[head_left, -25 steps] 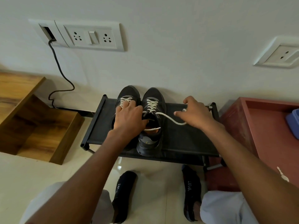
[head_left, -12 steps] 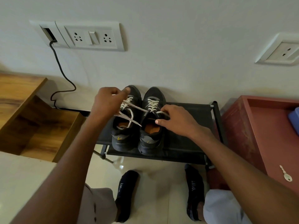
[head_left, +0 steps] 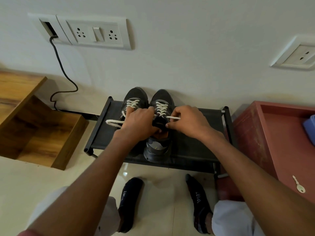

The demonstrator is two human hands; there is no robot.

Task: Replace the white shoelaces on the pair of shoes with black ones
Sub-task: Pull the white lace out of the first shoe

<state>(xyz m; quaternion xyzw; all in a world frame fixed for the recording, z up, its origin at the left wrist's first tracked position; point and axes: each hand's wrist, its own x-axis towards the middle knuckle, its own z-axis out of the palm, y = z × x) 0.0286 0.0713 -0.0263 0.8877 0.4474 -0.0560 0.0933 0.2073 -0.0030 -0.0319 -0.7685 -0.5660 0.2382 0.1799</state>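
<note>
Two dark grey sneakers (head_left: 158,147) stood side by side on a low black fabric shoe rack (head_left: 196,142). The left hand (head_left: 139,124) was curled over them, a loop of white woven lace (head_left: 114,123) trailing left of its fingers. The right hand (head_left: 186,121) pinched another lace end (head_left: 174,118) just beyond its fingertips.

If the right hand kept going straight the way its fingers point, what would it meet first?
The right hand points leftward, so it would probably meet the left hand first, over the right shoe's opening. Depth is hard to judge.
</note>
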